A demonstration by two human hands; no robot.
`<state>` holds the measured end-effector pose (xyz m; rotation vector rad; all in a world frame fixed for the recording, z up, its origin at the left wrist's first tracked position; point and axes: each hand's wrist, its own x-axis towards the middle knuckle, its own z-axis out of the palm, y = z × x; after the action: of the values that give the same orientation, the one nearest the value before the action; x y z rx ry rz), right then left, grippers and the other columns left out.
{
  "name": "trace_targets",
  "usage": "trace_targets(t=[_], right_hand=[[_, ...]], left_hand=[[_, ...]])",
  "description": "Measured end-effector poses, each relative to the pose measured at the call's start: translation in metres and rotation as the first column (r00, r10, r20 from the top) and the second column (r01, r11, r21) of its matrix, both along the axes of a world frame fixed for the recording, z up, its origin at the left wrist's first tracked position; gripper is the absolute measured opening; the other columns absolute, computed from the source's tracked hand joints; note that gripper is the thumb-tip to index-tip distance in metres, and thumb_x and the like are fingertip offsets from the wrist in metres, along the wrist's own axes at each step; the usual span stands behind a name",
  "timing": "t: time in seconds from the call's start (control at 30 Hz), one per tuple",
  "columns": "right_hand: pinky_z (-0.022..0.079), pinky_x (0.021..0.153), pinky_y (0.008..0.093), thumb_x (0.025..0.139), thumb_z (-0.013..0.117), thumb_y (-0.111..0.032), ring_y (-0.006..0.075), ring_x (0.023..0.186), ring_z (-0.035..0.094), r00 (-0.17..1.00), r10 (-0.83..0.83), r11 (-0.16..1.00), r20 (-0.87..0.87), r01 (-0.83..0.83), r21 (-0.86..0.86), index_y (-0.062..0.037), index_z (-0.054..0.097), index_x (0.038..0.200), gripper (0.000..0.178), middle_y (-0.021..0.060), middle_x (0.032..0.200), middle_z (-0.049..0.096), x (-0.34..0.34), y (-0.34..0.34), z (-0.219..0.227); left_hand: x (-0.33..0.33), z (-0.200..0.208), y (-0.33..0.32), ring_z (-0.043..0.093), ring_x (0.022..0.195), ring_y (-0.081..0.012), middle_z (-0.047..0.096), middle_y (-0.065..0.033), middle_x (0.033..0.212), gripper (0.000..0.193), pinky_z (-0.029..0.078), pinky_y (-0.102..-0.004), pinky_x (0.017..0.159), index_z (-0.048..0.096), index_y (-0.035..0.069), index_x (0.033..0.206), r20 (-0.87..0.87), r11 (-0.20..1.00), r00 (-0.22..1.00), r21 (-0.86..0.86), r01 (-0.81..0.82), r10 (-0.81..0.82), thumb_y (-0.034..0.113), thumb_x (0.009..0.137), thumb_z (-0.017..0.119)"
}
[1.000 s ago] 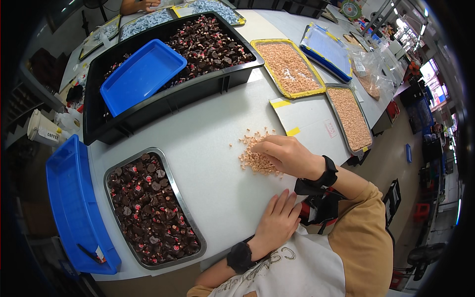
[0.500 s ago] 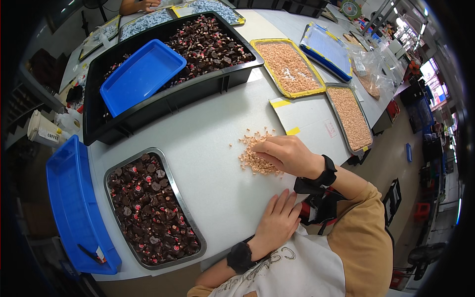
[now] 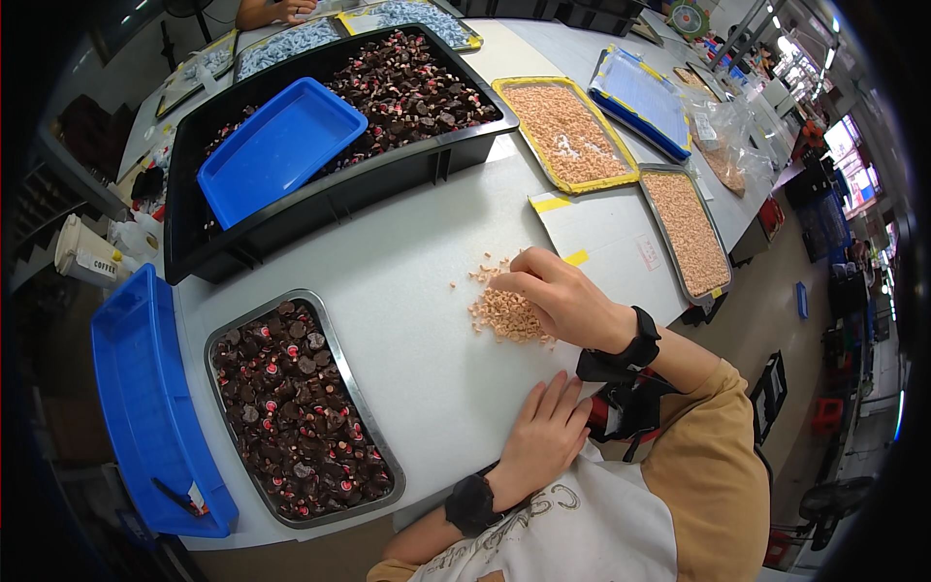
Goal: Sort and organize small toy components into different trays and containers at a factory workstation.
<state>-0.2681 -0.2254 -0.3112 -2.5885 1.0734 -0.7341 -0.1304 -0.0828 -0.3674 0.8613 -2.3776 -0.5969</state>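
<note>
A loose pile of small peach-coloured pieces (image 3: 506, 316) lies on the white tabletop, with a few scattered along its far edge. My right hand (image 3: 561, 299) is over the pile's right side, fingers bent and thumb and fingertips drawn together; whatever they pinch is too small or hidden to make out. Nearer to me, my left hand (image 3: 546, 432) rests flat at the table's edge, its fingers stretched out and holding nothing. Left of the pile stands a metal tray (image 3: 364, 427) full of dark brown round pieces, some with red-and-white faces.
A large black bin (image 3: 339, 199) of similar dark pieces stands at the back, a blue tray (image 3: 281, 145) lying in it. Yellow-edged tray (image 3: 562, 131) and metal tray (image 3: 687, 228) hold peach pieces at right. A blue bin (image 3: 145, 388) is far left. Another person's hand (image 3: 291, 10) shows beyond.
My right hand has lifted slightly and its knuckles have shifted up and away from me, still over the pile. My left hand stays put.
</note>
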Motion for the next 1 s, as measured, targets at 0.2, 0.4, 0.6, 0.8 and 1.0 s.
trace_targets(t=[0.2, 0.4, 0.6, 0.8, 1.0], right_hand=[[0.05, 0.075, 0.0352, 0.078, 0.06, 0.007, 0.0279, 0.087, 0.057, 0.999, 0.03, 1.0, 0.009, -0.03, 0.005, -0.0025, 0.06, 0.106, 0.03, 0.0121, 0.096, 0.055, -0.0008, -0.0001, -0.0002], [0.049, 0.068, 0.0354, 0.082, 0.068, -0.006, 0.0252, 0.079, 0.058, 1.0, -0.001, 0.998, -0.012, 0.001, -0.06, -0.0064, 0.061, 0.097, 0.016, 0.0069, 0.083, 0.055, 0.0019, 0.0013, 0.0068], [0.048, 0.064, 0.0343, 0.082, 0.071, -0.012, 0.0229, 0.072, 0.059, 0.999, 0.0, 0.995, -0.035, -0.003, -0.096, -0.0087, 0.062, 0.091, 0.013, 0.0046, 0.075, 0.056, 0.0015, 0.0007, 0.0078], [0.049, 0.065, 0.0345, 0.08, 0.07, -0.008, 0.0234, 0.075, 0.059, 0.999, 0.02, 0.995, -0.025, -0.022, -0.099, -0.0078, 0.063, 0.092, 0.014, 0.0055, 0.082, 0.057, 0.0029, -0.0002, 0.0064], [0.05, 0.068, 0.0365, 0.078, 0.069, -0.003, 0.0263, 0.081, 0.06, 1.0, -0.008, 0.999, -0.009, 0.008, -0.04, -0.0078, 0.063, 0.1, 0.024, 0.0074, 0.089, 0.057, -0.0017, 0.0002, 0.008]], left_hand=[[-0.0004, 0.0004, 0.0, 0.046, 0.128, -0.0338, 0.055, -0.016, 0.131, 0.039, 0.034, -0.0468, 0.107, 0.062, 0.008, 0.118, -0.008, 1.0, 1.0, 0.002, 0.001, -0.001, 0.029, 0.085, 0.065], [-0.0002, 0.0015, -0.0005, 0.046, 0.128, -0.0338, 0.055, -0.0161, 0.131, 0.04, 0.034, -0.0466, 0.107, 0.062, 0.008, 0.117, -0.006, 1.0, 1.0, 0.003, 0.001, -0.001, 0.029, 0.084, 0.066], [-0.0001, 0.0014, -0.0006, 0.046, 0.128, -0.0336, 0.055, -0.0158, 0.131, 0.04, 0.034, -0.0467, 0.107, 0.062, 0.008, 0.117, -0.009, 1.0, 1.0, 0.004, -0.002, 0.002, 0.028, 0.084, 0.066], [0.0002, 0.0013, 0.0, 0.045, 0.128, -0.0337, 0.054, -0.0158, 0.132, 0.04, 0.033, -0.0469, 0.107, 0.062, 0.008, 0.118, -0.007, 1.0, 1.0, 0.01, 0.0, 0.0, 0.028, 0.084, 0.066], [0.0002, 0.0014, 0.0, 0.045, 0.129, -0.034, 0.053, -0.0159, 0.133, 0.04, 0.034, -0.0471, 0.107, 0.061, 0.007, 0.119, -0.007, 1.0, 1.0, 0.013, 0.008, -0.008, 0.028, 0.084, 0.066]])
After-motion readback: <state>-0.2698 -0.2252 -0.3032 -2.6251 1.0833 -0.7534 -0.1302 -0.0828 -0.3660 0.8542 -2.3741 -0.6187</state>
